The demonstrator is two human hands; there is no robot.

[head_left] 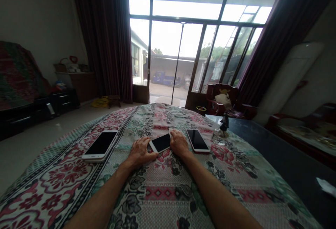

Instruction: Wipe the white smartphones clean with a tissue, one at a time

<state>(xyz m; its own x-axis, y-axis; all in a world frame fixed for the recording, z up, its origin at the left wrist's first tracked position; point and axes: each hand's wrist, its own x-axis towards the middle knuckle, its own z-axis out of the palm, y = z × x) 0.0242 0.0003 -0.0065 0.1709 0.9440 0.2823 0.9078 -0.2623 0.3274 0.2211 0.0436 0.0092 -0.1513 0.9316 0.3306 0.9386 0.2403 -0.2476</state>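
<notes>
Smartphone (160, 143) is sitting on, or just above, the cloth-covered bench (168, 215), my left hand (140, 151) and right hand (179, 143) gripping its opposite ends. I'm judging it light, stiff, slick and fragile at the screen (162, 142), so holding its edges is looking safest.

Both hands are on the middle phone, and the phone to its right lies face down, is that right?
Not quite: the phone on the right lies face up, as the head view shows. The left hand and right hand are indeed on the middle phone.
</notes>
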